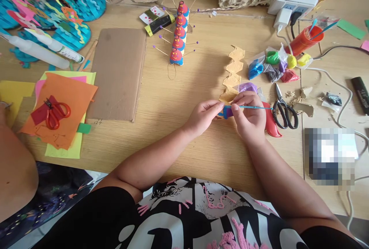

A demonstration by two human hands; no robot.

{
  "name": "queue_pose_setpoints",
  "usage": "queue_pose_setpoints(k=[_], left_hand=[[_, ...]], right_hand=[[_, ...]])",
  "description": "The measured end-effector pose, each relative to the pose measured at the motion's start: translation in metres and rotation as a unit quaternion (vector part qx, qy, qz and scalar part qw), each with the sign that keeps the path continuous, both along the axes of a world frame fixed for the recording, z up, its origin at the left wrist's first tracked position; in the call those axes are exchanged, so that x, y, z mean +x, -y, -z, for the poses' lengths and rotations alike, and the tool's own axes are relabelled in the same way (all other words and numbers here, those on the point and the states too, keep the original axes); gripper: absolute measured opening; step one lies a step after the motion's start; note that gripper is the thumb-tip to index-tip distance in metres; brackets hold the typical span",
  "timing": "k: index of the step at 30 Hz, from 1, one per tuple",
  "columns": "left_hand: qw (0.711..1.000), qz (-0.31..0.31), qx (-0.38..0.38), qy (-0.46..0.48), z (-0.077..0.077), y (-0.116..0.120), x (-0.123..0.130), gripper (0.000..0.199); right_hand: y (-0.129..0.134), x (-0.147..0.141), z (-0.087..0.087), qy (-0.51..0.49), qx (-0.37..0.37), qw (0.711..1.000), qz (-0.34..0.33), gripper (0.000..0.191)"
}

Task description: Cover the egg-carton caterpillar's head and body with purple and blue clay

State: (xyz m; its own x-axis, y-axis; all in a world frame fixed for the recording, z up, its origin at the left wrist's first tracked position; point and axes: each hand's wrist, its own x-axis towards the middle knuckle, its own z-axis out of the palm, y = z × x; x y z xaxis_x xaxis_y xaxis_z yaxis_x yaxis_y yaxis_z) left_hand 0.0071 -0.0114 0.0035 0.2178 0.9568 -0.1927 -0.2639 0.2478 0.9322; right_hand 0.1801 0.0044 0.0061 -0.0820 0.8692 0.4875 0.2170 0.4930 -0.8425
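Carefully pinched between thumb and fingers, the near end of the yellowish egg-carton strip (234, 66) is in the left hand (204, 117), whose fingertips close on its left edge. Right beside it, the right hand (250, 117) grips a thin blue tool (253, 107) between thumb and fingers, the shaft lying crosswise and one end reaching toward the black-handled scissors (284, 111). Between the two hands, the strip's end shows a blue and purple covering (227, 112); whether the tool's hidden tip touches it, I cannot tell. Beyond the hands, the bare bumps of the strip run away over the wooden table (164, 126).

Just past the right hand, a glossy red item (271, 121) lies partly under the fingers, next to the scissors. Farther off on that side sit small bags of colored clay (255, 68), with a red cup (307, 38) and a white power strip (294, 2) behind them. Left of the strip and well apart from it, a red-and-blue caterpillar figure (178, 37) stands in a row of smiling segments, purple-tipped sticks poking out at both sides. Left of that lies a flat cardboard sheet (118, 74), then orange paper (76, 99) bearing red-handled pliers (56, 114). At the far left, part of another person's arm (15, 172) shows.
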Motion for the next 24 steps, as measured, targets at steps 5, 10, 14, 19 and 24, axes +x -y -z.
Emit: queue_pose_setpoints(k=[5,10,14,19,24], left_hand=[[1.0,-0.003,0.0,0.003,-0.0005,-0.0002,-0.0001,0.041],[1.0,0.0,-0.005,0.003,0.0004,-0.0001,0.0004,0.042],[1.0,0.001,-0.003,0.004,0.0001,0.0003,0.0006,0.042],[1.0,0.002,0.006,0.0,-0.0017,0.0008,0.0003,0.041],[1.0,-0.003,0.006,0.003,0.0005,0.0012,0.0005,0.041]], right_hand=[[-0.0001,-0.0016,0.0,0.002,-0.015,1.0,0.012,0.017],[0.0027,-0.0036,-0.0042,-0.015,-0.031,0.999,0.02,0.019],[0.004,-0.0041,-0.0054,-0.03,-0.05,0.998,0.022,0.024],[0.0019,-0.0031,-0.0018,-0.028,-0.061,0.997,0.028,0.025],[0.0007,-0.0035,-0.0002,-0.037,-0.063,0.997,0.018,0.023]])
